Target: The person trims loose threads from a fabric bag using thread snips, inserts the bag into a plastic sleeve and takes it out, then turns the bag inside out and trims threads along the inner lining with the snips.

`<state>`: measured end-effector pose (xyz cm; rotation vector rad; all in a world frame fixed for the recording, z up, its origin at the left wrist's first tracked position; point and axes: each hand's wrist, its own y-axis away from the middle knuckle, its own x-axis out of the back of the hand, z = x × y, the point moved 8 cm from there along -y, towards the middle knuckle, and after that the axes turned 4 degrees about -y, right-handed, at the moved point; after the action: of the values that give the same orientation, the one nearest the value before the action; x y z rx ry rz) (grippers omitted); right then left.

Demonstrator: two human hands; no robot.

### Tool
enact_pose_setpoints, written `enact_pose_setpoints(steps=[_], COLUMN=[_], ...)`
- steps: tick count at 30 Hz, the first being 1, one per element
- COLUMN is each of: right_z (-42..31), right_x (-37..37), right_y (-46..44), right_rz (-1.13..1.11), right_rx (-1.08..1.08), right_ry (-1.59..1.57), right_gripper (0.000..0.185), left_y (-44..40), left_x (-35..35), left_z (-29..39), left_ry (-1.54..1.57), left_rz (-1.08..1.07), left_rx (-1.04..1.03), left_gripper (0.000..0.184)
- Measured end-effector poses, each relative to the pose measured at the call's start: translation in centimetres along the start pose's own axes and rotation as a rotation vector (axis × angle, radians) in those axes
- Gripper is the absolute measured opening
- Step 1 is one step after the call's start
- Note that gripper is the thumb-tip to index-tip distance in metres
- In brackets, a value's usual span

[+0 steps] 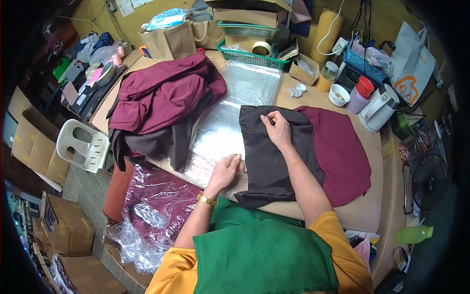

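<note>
A folded garment with a dark brown part (267,166) and a maroon part (340,157) lies flat in front of me. Over the upper area of the dark cloth, my right hand (277,128) has its fingers curled in a pinch; what is between them is too small to make out. My left hand (225,171), with a gold watch (206,199) at the wrist, is closed beside the garment's left edge, above clear plastic bags (215,134). Its fingertips hide whatever they may hold. Farther left, another maroon and dark garment (161,93) sits in a loose heap.
Maroon items in clear plastic (159,201) are stacked low at the left, near a white chair (85,144). Green baskets (252,59) stand at the back. A bowl (339,94), a jar (328,73) and a kettle (381,108) line the right side.
</note>
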<state>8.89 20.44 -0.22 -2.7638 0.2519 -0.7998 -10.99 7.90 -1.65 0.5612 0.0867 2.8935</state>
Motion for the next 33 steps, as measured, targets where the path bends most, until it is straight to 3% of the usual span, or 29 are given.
enact_pose_setpoints(steps=[6, 8, 13, 16, 19, 21, 24, 25, 26, 28, 29, 30, 32, 33], right_z=[-2.1, -6.1, -12.0, -13.2, -13.1, -12.4, -11.3, -11.0, -10.8, -10.1, -9.5, -9.0, -6.7, -5.6], right_x=[-0.6, 0.7, 2.6, 2.3, 2.1, 2.2, 2.7, 2.9, 2.7, 2.6, 2.3, 1.7, 1.1, 0.9], right_y=[0.0, 2.4, 7.5, 9.0, 9.1, 9.0, 8.6, 8.4, 8.3, 7.8, 7.6, 7.3, 6.6, 6.5], right_rz=[-0.193, -0.267, -0.317, -0.315, -0.272, -0.249, -0.189, -0.154, -0.154, -0.111, -0.081, -0.082, -0.026, 0.014], right_rx=[-0.005, 0.206, 0.341, 0.425, 0.403, 0.357, 0.291, 0.272, 0.272, 0.241, 0.238, 0.238, 0.125, 0.148], right_ry=[-0.103, 0.167, 0.201, 0.212, 0.2, 0.167, 0.111, 0.087, 0.086, -0.023, -0.073, -0.073, -0.14, -0.129], right_gripper=[0.038, 0.031, 0.026, 0.026, 0.026, 0.027, 0.029, 0.03, 0.03, 0.031, 0.032, 0.032, 0.031, 0.032], left_y=[0.2, 0.2, 0.0, 0.0, -0.2, -1.1, -0.5, -0.5, -0.6, -0.9, -1.2, -1.2, -4.0, -3.0], left_x=[1.2, 1.5, 2.1, 2.0, 3.0, 2.2, 4.1, 4.3, 3.7, 2.4, 0.9, 0.3, -2.7, -1.3], left_z=[-1.2, -1.3, -1.6, -0.8, -1.1, -1.1, -0.9, -2.4, -1.1, -0.5, -1.7, 0.2, -3.3, -1.4], left_ry=[0.362, 0.402, 0.449, 0.467, 0.761, 1.577, 1.705, 1.547, 1.545, 0.809, 0.61, 0.388, 0.315, 0.063], left_rz=[0.044, 0.051, 0.074, 0.138, 0.354, -0.153, -0.336, -0.176, -0.175, 0.184, 0.057, 0.135, 0.019, 0.166], left_rx=[0.017, 0.042, 0.036, 0.021, -0.069, -0.262, -0.38, -0.273, -0.273, 0.025, 0.082, 0.079, -0.141, -0.106], left_gripper=[0.037, 0.037, 0.039, 0.038, 0.034, 0.023, 0.017, 0.04, 0.04, 0.065, 0.079, 0.059, 0.031, 0.024])
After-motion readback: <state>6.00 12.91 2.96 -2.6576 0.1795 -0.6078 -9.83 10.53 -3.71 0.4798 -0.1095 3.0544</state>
